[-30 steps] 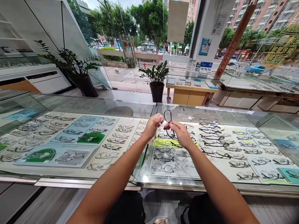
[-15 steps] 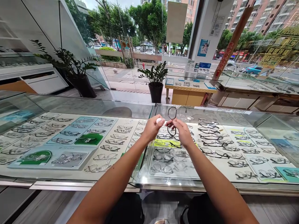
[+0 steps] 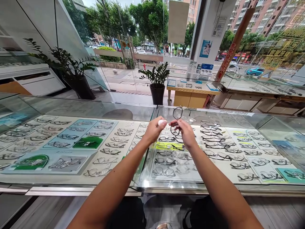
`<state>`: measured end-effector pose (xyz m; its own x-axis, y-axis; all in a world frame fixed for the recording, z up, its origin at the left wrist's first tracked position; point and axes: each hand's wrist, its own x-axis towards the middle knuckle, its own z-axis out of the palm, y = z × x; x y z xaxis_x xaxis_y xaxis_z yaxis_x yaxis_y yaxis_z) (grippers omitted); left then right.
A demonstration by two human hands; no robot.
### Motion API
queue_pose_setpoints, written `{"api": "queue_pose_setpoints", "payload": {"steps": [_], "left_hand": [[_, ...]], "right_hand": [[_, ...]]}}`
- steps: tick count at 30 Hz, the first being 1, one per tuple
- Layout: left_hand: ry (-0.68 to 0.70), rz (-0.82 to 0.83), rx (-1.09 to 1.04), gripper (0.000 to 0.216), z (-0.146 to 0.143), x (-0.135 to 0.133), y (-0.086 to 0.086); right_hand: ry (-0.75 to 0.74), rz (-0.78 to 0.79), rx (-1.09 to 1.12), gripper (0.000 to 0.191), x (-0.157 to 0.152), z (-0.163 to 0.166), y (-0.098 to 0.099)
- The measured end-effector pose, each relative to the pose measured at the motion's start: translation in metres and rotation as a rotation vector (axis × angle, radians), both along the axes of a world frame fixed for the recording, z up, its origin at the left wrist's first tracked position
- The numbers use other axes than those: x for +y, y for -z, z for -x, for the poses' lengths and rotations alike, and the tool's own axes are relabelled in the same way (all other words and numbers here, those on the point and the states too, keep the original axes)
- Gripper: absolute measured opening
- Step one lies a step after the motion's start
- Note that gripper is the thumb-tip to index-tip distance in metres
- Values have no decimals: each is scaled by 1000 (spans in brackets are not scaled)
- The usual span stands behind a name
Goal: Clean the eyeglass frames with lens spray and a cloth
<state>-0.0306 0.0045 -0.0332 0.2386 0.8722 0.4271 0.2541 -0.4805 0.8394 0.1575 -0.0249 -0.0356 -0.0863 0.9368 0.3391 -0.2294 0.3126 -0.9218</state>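
Note:
My left hand (image 3: 152, 129) is closed around a small white bottle (image 3: 161, 122), most of it hidden in the fist. A narrow white tip sticks out to the right, towards the other hand. In my right hand (image 3: 187, 133) is a pair of dark-rimmed eyeglasses (image 3: 177, 118), pinched near the bridge between thumb and fingers. The frame stands on end, one lens above the fingers and the other below, with a temple stretching off to the right. Both hands hang over the glass display counter (image 3: 149, 173), the white tip close to the eyeglasses.
Rows of eyeglasses (image 3: 214, 140) lie under the counter's glass, some on a blue panel (image 3: 82, 135). Beyond the counter stand a potted plant (image 3: 157, 92), a small wooden table (image 3: 190, 97) and further display cases (image 3: 252, 90). Tall windows face a street.
The eyeglasses have turned in my right hand, so the upper lens faces me more and a temple now shows at the right. My left hand still holds the white bottle.

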Motion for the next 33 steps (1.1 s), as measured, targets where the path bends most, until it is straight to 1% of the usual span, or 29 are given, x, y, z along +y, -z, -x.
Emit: {"api": "queue_pose_setpoints", "payload": {"steps": [3,6,7,8,9,12,15,20,22,23,25,27,28,29,30,31,32,33], "left_hand": [[-154,21,-69,42,12,15,5],[-414,76,-78,20,28,37,17],[-505,106,-82,16,34,45,22],[-582,136,-92,16,40,52,27],[-626,169,-90,19,46,59,32],[-689,236,-80,22,62,73,45],[-734,274,-68,19,71,80,55],[-781,312,-43,20,75,83,62],[-784,324,-41,25,73,81,60],[-790,328,-42,31,71,79,57],[-834,311,-43,49,64,70,47],[-927,180,-38,68,55,57,31],[-986,34,-32,71,50,49,21],[-1000,-119,-20,69,45,41,12],[-956,-228,2,62,41,34,3],[-868,-281,37,50,39,27,-5],[-745,-277,95,36,38,22,-11],[-601,-230,181,25,39,19,-15]], "right_hand": [[7,12,23,30,0,-2,0],[20,15,23,29,0,-4,0],[22,19,22,28,0,-4,0],[22,24,21,28,0,-4,0],[22,28,20,28,0,-5,1],[21,33,9,29,2,-5,2],[19,33,5,29,3,-5,3],[19,40,10,28,3,-4,3],[18,39,11,29,2,-4,2],[20,39,8,29,2,-4,1],[22,39,2,29,1,-4,1],[23,36,2,29,1,-4,0],[24,35,5,29,1,-4,0],[27,34,5,29,1,-4,0],[30,33,4,29,1,-4,0],[35,30,1,30,2,-4,0],[39,29,-3,30,2,-4,0],[44,27,-5,30,2,-4,0]]}}
